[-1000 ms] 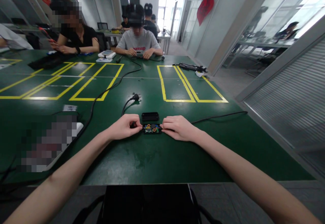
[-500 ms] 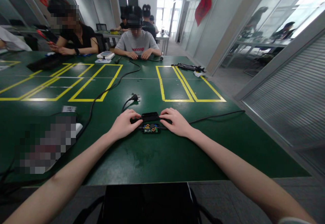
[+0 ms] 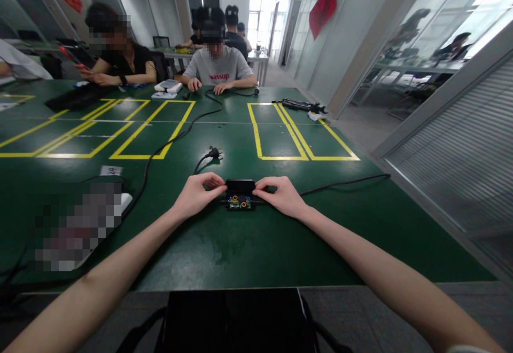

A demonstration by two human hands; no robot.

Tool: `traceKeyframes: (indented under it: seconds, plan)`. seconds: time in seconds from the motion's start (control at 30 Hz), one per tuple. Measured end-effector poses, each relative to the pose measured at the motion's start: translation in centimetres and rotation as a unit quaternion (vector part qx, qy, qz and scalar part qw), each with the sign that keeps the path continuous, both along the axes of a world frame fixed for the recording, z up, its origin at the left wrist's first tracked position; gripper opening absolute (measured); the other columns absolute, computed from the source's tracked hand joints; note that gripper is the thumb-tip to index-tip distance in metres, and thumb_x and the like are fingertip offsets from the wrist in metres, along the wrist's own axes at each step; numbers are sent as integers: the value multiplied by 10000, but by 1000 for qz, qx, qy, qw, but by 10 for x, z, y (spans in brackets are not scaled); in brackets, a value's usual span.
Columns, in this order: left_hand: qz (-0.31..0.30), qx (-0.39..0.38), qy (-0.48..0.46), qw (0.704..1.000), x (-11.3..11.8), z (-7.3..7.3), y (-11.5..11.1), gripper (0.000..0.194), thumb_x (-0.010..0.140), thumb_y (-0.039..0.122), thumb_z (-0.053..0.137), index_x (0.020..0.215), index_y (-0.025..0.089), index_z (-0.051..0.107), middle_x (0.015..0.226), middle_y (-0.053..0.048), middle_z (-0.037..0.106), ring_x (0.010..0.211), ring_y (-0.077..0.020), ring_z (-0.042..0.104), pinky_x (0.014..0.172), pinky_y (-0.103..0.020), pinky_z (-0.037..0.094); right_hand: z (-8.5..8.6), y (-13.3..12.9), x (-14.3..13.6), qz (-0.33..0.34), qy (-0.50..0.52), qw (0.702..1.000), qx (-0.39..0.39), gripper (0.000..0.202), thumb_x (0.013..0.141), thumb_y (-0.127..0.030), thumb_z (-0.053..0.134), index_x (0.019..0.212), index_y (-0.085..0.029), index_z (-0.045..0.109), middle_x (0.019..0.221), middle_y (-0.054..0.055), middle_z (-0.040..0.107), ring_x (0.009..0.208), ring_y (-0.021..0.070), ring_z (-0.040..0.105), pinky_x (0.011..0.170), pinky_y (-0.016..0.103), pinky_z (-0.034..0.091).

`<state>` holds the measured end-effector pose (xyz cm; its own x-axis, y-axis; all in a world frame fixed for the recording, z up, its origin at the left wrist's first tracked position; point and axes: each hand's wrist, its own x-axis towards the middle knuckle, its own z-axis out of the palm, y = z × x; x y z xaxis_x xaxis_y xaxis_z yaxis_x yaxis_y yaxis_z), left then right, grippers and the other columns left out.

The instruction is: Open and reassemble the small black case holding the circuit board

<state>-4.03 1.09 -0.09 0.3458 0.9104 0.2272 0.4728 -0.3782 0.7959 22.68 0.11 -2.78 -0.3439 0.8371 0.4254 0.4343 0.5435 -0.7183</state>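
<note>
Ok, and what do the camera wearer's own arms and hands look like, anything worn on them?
Both the left hand and the right hand are ungloved, with no watch, ring or cable to be seen. The forearms are bare; only a pale sleeve edge shows on the right arm, at the picture's bottom edge.

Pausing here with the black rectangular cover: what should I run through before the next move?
1. Left hand: fingers at the cover's left end. Ok.
2. Right hand: fingers at its right end. Ok.
3. Cover level over the open black oblong case: not ok, tilted up at its far side.
4. Small circuit board with copper-coloured rings clear of fingers: ok.
5. Thin black wires fully seated in the case ends: cannot tell, too small.
6. Black pronged plug disconnected: ok, pins exposed.
</note>
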Motion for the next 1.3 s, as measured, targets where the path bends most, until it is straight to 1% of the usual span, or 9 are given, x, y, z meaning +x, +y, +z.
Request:
traceKeyframes:
  seconds: [0.2,0.47,0.67,0.77,0.83,0.9,0.97,1.13,1.3]
  plan:
    - [-15,-10,-8,1000,-1,-1,1,182,815,348,705,844,170,727,807,-33,756,756,-176,680,764,-308,563,-1,-1,-2,-4,-3,1000,19,133,887,-212,732,758,-202,758,899,58,809,842,218,770,811,352,596]
    - [-29,-11,-11,999,-2,2,0,172,806,340,696,823,170,711,810,-32,747,763,-174,670,781,-312,571,1,-2,-1,12,-1,1000,21,137,869,-209,736,732,-201,742,887,51,802,804,205,762,781,337,598]
    - [-51,-18,-1,999,-3,4,-3,166,809,335,660,813,174,700,813,-32,742,786,-182,674,802,-316,573,3,-4,0,13,-1,1000,22,184,878,-245,719,701,-199,706,806,47,779,767,206,752,740,334,588]
    - [-68,-20,6,997,-3,9,-5,198,820,369,660,818,175,697,807,-30,733,790,-184,672,797,-312,562,4,-6,0,17,12,1000,15,211,868,-276,728,691,-203,641,763,34,749,787,208,741,734,333,584]
    - [-76,-28,8,997,-3,11,-7,243,816,417,691,820,174,692,804,-27,729,779,-182,665,781,-306,556,6,-6,-1,22,23,999,5,179,856,-288,740,749,-203,625,775,27,736,778,196,726,723,325,585]
    - [-80,-33,9,996,-3,13,-8,285,816,456,705,813,171,690,790,-25,725,756,-177,656,756,-297,546,7,-7,-1,41,30,999,0,142,854,-296,748,870,-195,650,828,30,738,752,177,706,719,318,587]
    - [-81,-31,16,996,-3,13,-8,296,838,462,682,804,169,701,774,-26,722,742,-175,648,740,-288,532,9,-8,0,69,21,997,6,159,875,-310,743,950,-187,674,869,40,735,746,169,690,725,317,585]
    - [-82,-20,52,995,-3,12,-8,321,889,441,629,758,164,725,728,-24,717,707,-169,632,691,-265,483,10,-9,2,120,-28,992,39,169,905,-349,745,923,-185,707,865,53,715,776,182,676,729,323,566]
    - [-105,-1,61,993,-2,7,-9,314,912,427,631,769,160,713,725,-23,711,680,-155,624,655,-248,464,8,-9,1,143,-31,987,66,177,920,-350,737,881,-183,692,915,74,723,832,197,686,772,340,554]
